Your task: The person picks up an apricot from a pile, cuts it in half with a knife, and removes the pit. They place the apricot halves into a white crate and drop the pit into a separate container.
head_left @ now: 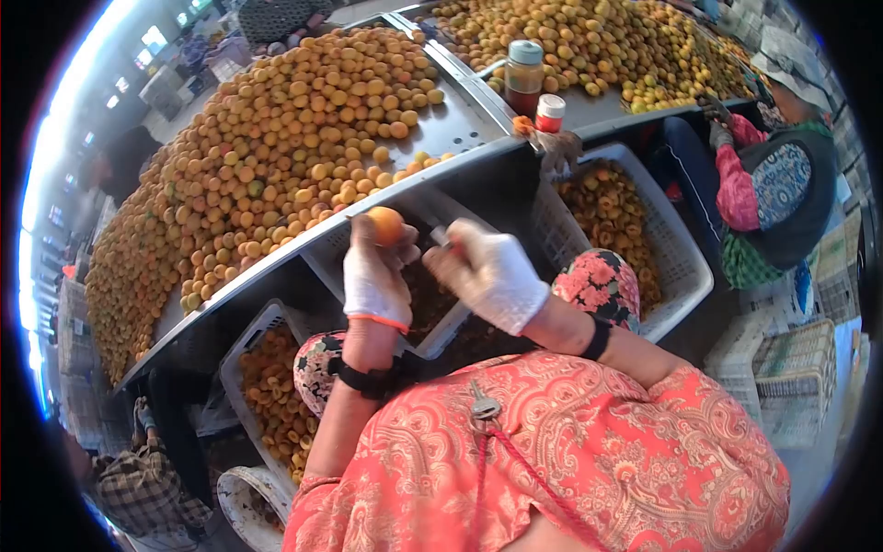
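Note:
My left hand [375,281], in a white glove with bare fingertips, holds a whole orange apricot [384,226] up between thumb and fingers. To its right, my right hand [494,276], gloved likewise, is closed around a small knife [440,235]. Only a short piece of the blade shows; the handle is mostly hidden in the fingers. The blade points toward the apricot but stands apart from it. Both hands are above a crate [445,333] between my knees, whose dark contents are partly covered by them. Beyond the hands, a metal table [460,110] bears large heaps of apricots [276,120].
Crates of halved apricots stand at left [232,368] and right [685,267]. A lidded jar [524,78], a red-and-white container [550,112] and a glove [558,147] are along the table edge. A white bucket [230,511] is lower left. Co-workers sit at right [782,184] and lower left [147,488].

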